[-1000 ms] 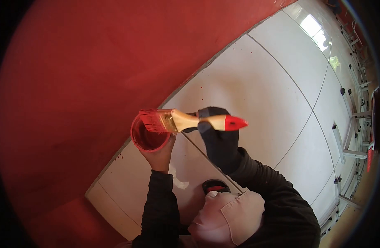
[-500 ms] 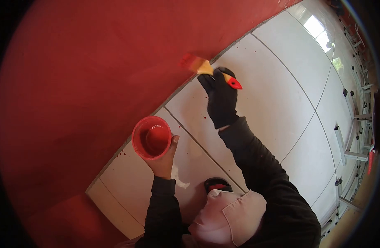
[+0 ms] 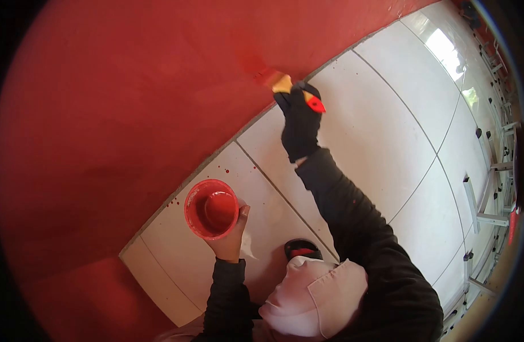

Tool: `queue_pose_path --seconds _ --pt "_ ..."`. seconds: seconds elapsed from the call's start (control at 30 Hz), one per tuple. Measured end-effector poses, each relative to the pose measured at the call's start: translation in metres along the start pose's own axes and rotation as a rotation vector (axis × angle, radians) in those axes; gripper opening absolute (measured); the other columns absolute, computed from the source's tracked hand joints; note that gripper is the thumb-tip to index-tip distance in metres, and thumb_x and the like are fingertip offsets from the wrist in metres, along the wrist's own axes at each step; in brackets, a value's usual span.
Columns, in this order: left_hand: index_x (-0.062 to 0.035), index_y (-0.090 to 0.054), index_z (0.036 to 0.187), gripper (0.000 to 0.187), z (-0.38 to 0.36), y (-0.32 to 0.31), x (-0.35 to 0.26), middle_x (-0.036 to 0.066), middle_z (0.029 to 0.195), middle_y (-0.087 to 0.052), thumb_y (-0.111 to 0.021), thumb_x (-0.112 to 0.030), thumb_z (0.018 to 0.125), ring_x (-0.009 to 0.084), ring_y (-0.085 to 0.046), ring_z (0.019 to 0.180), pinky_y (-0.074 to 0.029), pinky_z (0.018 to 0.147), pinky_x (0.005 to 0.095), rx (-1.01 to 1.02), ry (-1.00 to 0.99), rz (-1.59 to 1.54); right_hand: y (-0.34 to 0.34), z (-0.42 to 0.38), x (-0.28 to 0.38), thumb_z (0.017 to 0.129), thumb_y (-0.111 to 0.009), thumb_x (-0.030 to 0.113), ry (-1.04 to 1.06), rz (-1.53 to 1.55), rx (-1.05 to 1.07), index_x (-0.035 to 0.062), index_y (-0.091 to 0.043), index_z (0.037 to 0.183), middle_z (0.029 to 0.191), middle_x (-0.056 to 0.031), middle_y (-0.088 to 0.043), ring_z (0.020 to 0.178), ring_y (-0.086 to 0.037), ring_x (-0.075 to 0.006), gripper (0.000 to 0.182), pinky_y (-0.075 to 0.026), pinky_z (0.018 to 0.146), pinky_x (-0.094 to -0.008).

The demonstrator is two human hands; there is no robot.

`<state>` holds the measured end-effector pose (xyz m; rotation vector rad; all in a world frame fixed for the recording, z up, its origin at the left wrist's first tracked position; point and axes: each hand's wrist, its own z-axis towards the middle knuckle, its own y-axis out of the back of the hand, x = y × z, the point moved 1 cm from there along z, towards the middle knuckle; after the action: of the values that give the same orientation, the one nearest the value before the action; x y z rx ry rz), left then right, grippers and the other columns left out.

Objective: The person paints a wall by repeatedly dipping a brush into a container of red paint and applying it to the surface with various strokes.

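Note:
My left hand (image 3: 230, 242) is bare and grips a red cup (image 3: 211, 209) from its right side; red paint lies inside it. In a black glove, my right hand (image 3: 300, 122) is closed round a paintbrush (image 3: 282, 84) with a red-tipped handle. The brush's red bristles are at the red wall (image 3: 130, 114), just above its bottom edge, and a fresher wet patch shows beside them.
White floor tiles (image 3: 381, 137) with small red drops meet the wall along a diagonal edge. A dark shoe (image 3: 302, 249) and my light-clothed knee are below. Metal frames (image 3: 493, 219) stand at the right.
The brush in my right hand has moved slightly right against the wall, and a wet red mark now shows there. My left hand and the cup sit a little lower in view.

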<state>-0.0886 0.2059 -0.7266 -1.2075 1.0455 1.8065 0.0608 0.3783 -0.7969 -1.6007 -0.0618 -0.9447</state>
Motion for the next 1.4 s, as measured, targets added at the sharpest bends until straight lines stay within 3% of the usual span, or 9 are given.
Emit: queue_pose_path --seconds 0.17,0.23,0.5,0.57,0.87,0.97,1.07,1.23,1.4 --pt "-0.0039 -0.055 0.095 0.034 -0.007 0.004 -0.006 0.002 0.081 -0.061 -0.07 0.01 0.068 0.012 -0.059 0.075 -0.049 0.071 0.0265 -0.032 0.036 0.062 -0.087 0.034 0.055 0.095 -0.05 0.016 0.119 0.078 0.217 -0.0007 -0.047 0.108 0.104 -0.0112 -0.054 0.094 -0.06 -0.0208 0.021 -0.052 0.088 -0.0349" --pt "-0.004 -0.055 0.095 0.033 -0.008 0.006 -0.009 0.002 0.081 -0.061 -0.069 0.01 0.068 0.0118 -0.059 0.075 -0.049 0.071 0.0265 -0.043 0.042 0.04 -0.107 0.044 0.076 0.096 -0.048 0.018 0.374 0.056 0.401 -0.0007 -0.048 0.106 0.102 -0.0109 -0.055 0.092 -0.061 -0.0206 0.021 -0.052 0.09 -0.0355" --pt "-0.0043 -0.055 0.094 0.033 -0.016 0.016 -0.015 0.002 0.082 -0.062 -0.071 0.008 0.068 0.0118 -0.059 0.076 -0.049 0.071 0.0266 -0.058 -0.01 -0.004 -0.01 -0.008 -0.011 0.094 -0.051 0.013 -0.085 0.145 0.073 0.001 -0.045 0.107 0.106 -0.0102 -0.05 0.095 -0.058 -0.0206 0.018 -0.052 0.089 -0.0361" --pt "-0.0044 -0.055 0.093 0.032 -0.019 0.017 -0.019 0.002 0.081 -0.062 -0.072 0.007 0.069 0.0121 -0.059 0.075 -0.049 0.072 0.0266 -0.076 0.001 -0.023 0.004 -0.016 -0.02 0.094 -0.054 0.021 -0.126 -0.05 -0.032 0.0015 -0.045 0.109 0.103 -0.0099 -0.053 0.097 -0.058 -0.0195 0.026 -0.051 0.089 -0.0364" --pt "-0.0039 -0.054 0.099 0.04 -0.027 0.025 -0.019 0.003 0.081 -0.063 -0.074 0.007 0.066 0.0127 -0.06 0.075 -0.049 0.072 0.0273 -0.083 -0.004 0.051 -0.145 0.013 0.088 0.093 -0.053 0.015 0.312 0.049 0.469 0.0026 -0.049 0.102 0.095 -0.0065 -0.054 0.089 -0.058 -0.0155 0.015 -0.052 0.082 -0.0327" --pt "-0.0041 -0.054 0.098 0.038 -0.028 0.025 -0.024 0.002 0.079 -0.062 -0.073 0.006 0.067 0.0125 -0.06 0.074 -0.049 0.072 0.0266 -0.136 -0.044 0.074 -0.128 0.009 0.062 0.096 -0.05 0.017 0.307 0.202 0.412 0.0007 -0.05 0.106 0.098 -0.0092 -0.056 0.093 -0.06 -0.0177 0.019 -0.052 0.089 -0.0358" --pt "-0.0043 -0.053 0.098 0.038 -0.027 0.031 -0.03 0.002 0.079 -0.062 -0.073 0.006 0.068 0.0125 -0.059 0.073 -0.049 0.072 0.0267 -0.078 -0.032 -0.024 -0.063 -0.023 -0.003 0.094 -0.053 0.022 0.001 0.085 0.211 0.0037 -0.047 0.109 0.103 -0.009 -0.055 0.094 -0.058 -0.0179 0.024 -0.053 0.086 -0.0388" --pt "-0.0045 -0.054 0.095 0.033 -0.03 0.036 -0.03 0.002 0.08 -0.062 -0.072 0.007 0.069 0.0125 -0.059 0.074 -0.048 0.072 0.0268 -0.082 -0.046 -0.001 -0.018 -0.045 -0.028 0.094 -0.055 0.022 -0.163 -0.054 0.018 0.0063 -0.048 0.108 0.102 -0.0075 -0.054 0.093 -0.058 -0.0177 0.023 -0.053 0.083 -0.0374" --pt "-0.005 -0.056 0.09 0.028 -0.032 0.038 -0.032 0.002 0.08 -0.062 -0.072 0.006 0.07 0.0123 -0.059 0.074 -0.048 0.071 0.0268 -0.085 -0.056 0.029 -0.13 -0.012 0.047 0.093 -0.056 0.018 0.177 -0.037 0.38 0.0038 -0.048 0.106 0.096 -0.0085 -0.056 0.091 -0.06 -0.0187 0.021 -0.054 0.083 -0.0383"
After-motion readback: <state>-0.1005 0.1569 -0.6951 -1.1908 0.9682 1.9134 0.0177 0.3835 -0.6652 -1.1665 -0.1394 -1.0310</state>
